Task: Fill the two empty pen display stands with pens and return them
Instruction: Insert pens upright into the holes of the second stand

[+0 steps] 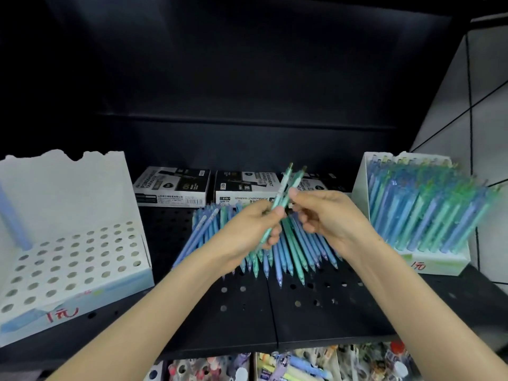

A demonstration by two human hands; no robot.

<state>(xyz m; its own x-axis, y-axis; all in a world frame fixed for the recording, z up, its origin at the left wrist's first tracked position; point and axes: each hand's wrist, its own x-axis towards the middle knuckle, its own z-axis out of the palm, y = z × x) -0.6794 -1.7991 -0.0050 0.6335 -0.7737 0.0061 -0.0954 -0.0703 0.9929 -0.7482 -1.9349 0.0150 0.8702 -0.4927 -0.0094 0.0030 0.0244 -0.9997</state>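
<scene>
Pen display stand (82,188), white cardboard with a sloped top punched with rows of round holes, sits at the far left of the black perforated metal shelf (247,312). It has a tall plain back panel and a red handwritten mark on the front lip. Nearly all holes are bare; one pale blue plastic pen (15,215) stands tilted in the back-left corner.

Behind centre, two black-and-white cardboard marker boxes (171,187) lie flat, side by side, printed "PERMANENT MARKER".

Mid-shelf, loose blue and green pens (291,251) lie fanned in a pile. They are slim matte barrels with tips pointing toward the camera.

The left hand (247,232) hovers above the pile with fingers curled round the lower barrels of two teal-green pens (286,193). These are held upright and tilted right, their tops clear of the fist, one with a white band. The right hand (327,215) meets them from the right. Its thumb and forefinger pinch the mid-barrels just above the left fist, and the remaining fingers are curled loosely under.

At far right, the second white cardboard stand (412,259), also marked in red, is packed full of translucent blue and green pens leaning right.

Along the bottom edge, colourful stationery (288,364) sits in bins below the shelf, too blurred to tell what it is. The grey tiled wall (489,78) is at the upper right.
</scene>
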